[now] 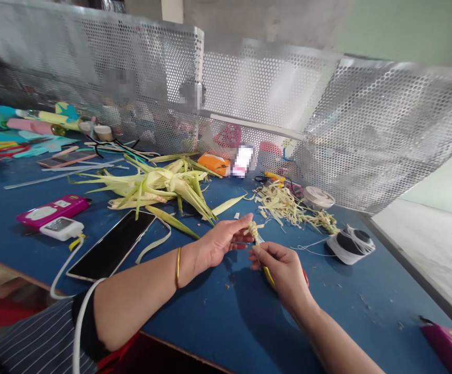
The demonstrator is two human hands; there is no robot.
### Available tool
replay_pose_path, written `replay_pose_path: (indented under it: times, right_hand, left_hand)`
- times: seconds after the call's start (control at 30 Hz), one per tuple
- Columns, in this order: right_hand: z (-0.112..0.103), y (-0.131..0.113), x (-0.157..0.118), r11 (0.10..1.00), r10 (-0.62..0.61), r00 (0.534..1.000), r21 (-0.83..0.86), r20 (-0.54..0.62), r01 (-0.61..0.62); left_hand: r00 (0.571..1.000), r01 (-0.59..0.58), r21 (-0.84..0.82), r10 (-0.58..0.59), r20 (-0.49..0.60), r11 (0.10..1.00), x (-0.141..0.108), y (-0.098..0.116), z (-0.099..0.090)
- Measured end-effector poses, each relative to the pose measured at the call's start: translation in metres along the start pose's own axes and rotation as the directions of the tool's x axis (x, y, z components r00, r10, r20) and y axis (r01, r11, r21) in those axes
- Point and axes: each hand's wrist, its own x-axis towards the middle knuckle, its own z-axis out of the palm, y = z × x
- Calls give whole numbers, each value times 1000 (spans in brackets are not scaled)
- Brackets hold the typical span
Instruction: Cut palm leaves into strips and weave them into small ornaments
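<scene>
Near the table's middle I hold a small knotted piece of pale corn husk (253,230) upright. Its upper part sits between the thumb and fingers of my left hand (226,240), which wears a gold bangle at the wrist. My right hand (282,266) pinches the lower end between thumb and fingertips. Beneath the right hand lie scissors (269,278) with yellow and red handles, mostly hidden. A heap of corn husks (163,182) spreads beyond my left hand. Thin husk shreds (278,201) are piled past my right hand.
A spool of white thread (351,245) stands at the right, its loose strand trailing left. A black-screened phone (112,248) and a magenta device (53,212) lie on the left. Behind are an orange packet (214,164), a lit phone (243,161) and a perforated metal screen (249,78).
</scene>
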Motion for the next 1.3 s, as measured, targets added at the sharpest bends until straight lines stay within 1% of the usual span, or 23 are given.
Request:
replay_pose_path:
  times: [0.1,0.27,0.33,0.4,0.47,0.53,0.57,0.63,0.67,0.7,0.73,0.8,0.87,0.93,0.97,1.0,1.03,1.07,1.1,1.13,1.17,1.23,1.3]
  right_hand:
    - [0,1,0,1000,-2,1000,-16,12,2]
    - [2,6,2,991,-22,996,-130,91,34]
    - [1,7,3,994,27,989,-110,145,-11]
    - [-4,6,6,993,116,972,-57,204,-106]
    - [-14,3,12,983,176,963,22,205,-184]
    - [-30,-2,23,973,179,978,126,109,-192]
    - [-39,-4,31,971,164,986,176,20,-165]
    - [-60,-9,49,964,125,976,255,-176,-77]
    - [-70,-11,58,965,91,958,262,-272,-17]
    - [-79,-12,67,969,62,939,245,-339,25]
    - [-87,-13,75,980,59,936,200,-348,13]
    - [-98,-13,85,995,52,936,-56,-349,-76]
    - [-99,-12,85,914,18,952,-381,-306,-139]
    - [-92,-11,73,761,-25,980,-640,-197,-109]
    - [-87,-11,64,617,-43,995,-786,-89,-44]
    - [-82,-12,54,440,-25,1000,-898,-1,10]
    - [-76,-14,42,302,21,997,-952,68,59]
    - [-72,-15,31,198,45,990,-972,136,125]
    - [-68,-15,19,110,67,986,-983,153,145]
    - [-66,-14,9,61,105,985,-990,134,128]
    - [-65,-13,0,54,144,980,-990,135,129]
    - [-65,-7,-13,108,168,971,-983,169,152]
    - [-66,0,-17,114,137,979,-984,150,135]
  left_hand:
    - [999,-38,47,37,18,998,-1,-3,3]
    - [983,-113,116,128,-131,987,1,-9,6]
    - [982,-100,159,123,-141,982,0,-7,5]
    - [990,-63,173,84,-118,983,-1,-4,4]
    - [991,-27,162,48,-124,986,-2,-1,3]
    - [983,5,156,24,-182,988,-2,0,2]
    - [976,23,157,12,-218,987,-2,0,2]
    - [964,53,160,-9,-265,986,0,-1,1]
    - [962,63,160,-17,-272,985,1,-1,1]
    - [962,70,163,-23,-271,984,1,-2,1]
    - [963,74,167,-27,-267,983,2,-2,0]
    - [963,81,171,-33,-267,982,2,-1,0]
    - [959,79,164,-30,-280,983,2,-1,0]
    - [953,64,153,-15,-301,986,2,0,0]
    - [950,49,149,0,-313,988,2,1,0]
    - [944,29,144,20,-329,989,2,1,0]
    - [937,3,137,45,-348,991,3,3,-1]
    - [926,-23,128,70,-371,992,4,4,-2]
    - [913,-51,116,94,-398,992,5,7,-4]
    - [896,-82,100,117,-428,992,6,9,-6]
    - [879,-102,83,129,-459,991,8,12,-8]
    - [841,-160,47,161,-517,986,10,19,-13]
    - [808,-222,28,200,-555,975,12,25,-18]
